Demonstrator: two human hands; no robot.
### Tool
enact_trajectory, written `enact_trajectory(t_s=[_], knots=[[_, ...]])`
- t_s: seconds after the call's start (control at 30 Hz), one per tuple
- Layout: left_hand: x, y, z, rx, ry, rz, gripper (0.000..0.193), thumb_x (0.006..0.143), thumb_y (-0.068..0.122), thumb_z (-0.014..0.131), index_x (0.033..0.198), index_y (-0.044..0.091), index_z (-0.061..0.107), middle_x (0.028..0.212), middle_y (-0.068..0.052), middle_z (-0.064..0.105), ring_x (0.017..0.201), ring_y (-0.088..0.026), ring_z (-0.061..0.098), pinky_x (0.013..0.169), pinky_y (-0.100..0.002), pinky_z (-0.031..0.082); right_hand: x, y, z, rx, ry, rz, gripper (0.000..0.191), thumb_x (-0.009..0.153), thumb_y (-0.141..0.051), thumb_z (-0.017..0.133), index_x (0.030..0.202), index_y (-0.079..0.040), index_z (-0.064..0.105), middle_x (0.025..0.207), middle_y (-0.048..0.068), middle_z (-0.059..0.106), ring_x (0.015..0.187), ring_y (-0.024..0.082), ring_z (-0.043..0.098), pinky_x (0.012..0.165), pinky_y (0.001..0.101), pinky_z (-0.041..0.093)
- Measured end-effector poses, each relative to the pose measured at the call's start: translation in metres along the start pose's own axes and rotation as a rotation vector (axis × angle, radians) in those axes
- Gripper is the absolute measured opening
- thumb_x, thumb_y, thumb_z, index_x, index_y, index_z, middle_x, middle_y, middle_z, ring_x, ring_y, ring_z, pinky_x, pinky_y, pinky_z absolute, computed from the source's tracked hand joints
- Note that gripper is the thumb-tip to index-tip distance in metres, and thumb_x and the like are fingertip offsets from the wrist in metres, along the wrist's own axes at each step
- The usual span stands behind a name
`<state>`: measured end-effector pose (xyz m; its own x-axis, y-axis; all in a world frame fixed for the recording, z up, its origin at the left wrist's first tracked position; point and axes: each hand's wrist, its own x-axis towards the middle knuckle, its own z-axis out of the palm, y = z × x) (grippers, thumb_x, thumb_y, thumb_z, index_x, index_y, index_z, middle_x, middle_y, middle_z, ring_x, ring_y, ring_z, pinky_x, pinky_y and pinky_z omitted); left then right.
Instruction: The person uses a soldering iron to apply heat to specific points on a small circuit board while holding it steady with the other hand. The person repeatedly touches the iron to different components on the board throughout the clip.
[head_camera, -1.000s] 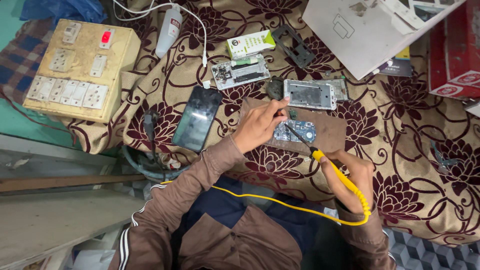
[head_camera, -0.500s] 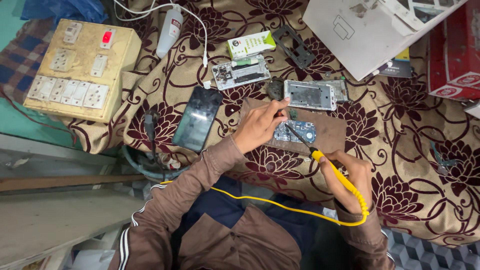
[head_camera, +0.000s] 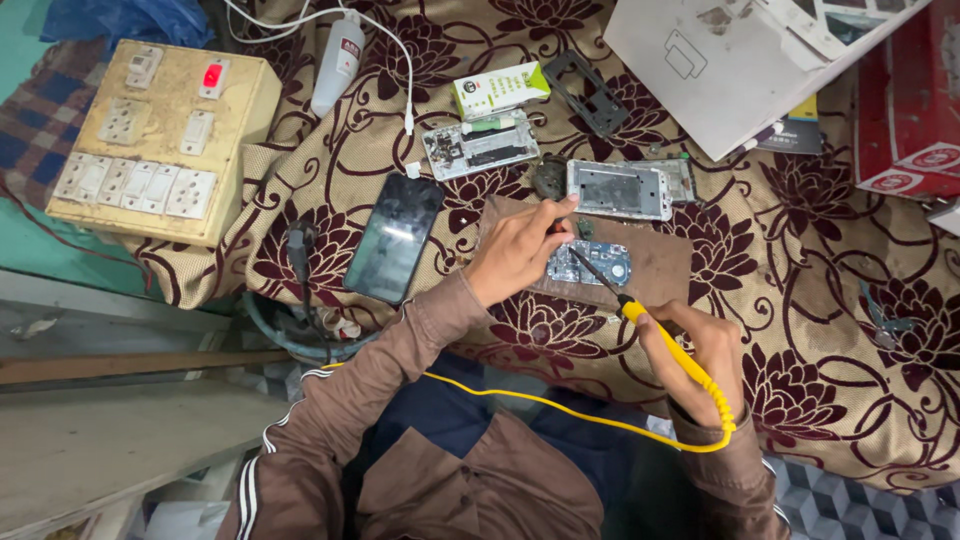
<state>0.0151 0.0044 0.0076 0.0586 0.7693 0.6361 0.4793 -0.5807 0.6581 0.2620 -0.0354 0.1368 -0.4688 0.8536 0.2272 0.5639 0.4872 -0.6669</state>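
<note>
Your right hand (head_camera: 705, 352) gripped the yellow-handled soldering iron (head_camera: 668, 350); your left hand (head_camera: 515, 250), fingers curled, pinned the small blue circuit board (head_camera: 590, 262). A slipped tip could have burned those fingers.

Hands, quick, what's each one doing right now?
Left hand: fingers curled, pressing on the small circuit board.
Right hand: closed around the yellow soldering iron, tip at the board.
</note>
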Motion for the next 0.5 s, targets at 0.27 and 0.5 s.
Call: enact_trajectory(t_s=[0.27,0.5], knots=[[-0.0006,0.0012,-0.0013,-0.024,0.014,0.029,0.055,0.098,-0.003,0.067,0.146,0.002,0.039,0.115,-0.015,0.072,0.093,-0.029,0.077,0.078,-0.039,0.062,0.0001,0.0027,-0.0018,0.032,-0.027,-0.03,0.017,0.091,-0.012,0.067,0.09,0.004,0.069,0.069,0.016,0.067,0.051,0.022,0.066,0.052,0.0323,0.046],[0.0017,0.0059,-0.0029,0.007,-0.007,-0.006,0.05,0.098,-0.002,0.067,0.142,0.005,0.044,0.107,-0.015,0.073,0.092,-0.03,0.077,0.077,-0.041,0.061,-0.0001,0.0064,0.0014,0.003,-0.004,-0.033,0.016,0.09,-0.012,0.068,0.089,0.004,0.07,0.067,0.015,0.067,0.052,0.022,0.067,0.052,0.0322,0.047]])
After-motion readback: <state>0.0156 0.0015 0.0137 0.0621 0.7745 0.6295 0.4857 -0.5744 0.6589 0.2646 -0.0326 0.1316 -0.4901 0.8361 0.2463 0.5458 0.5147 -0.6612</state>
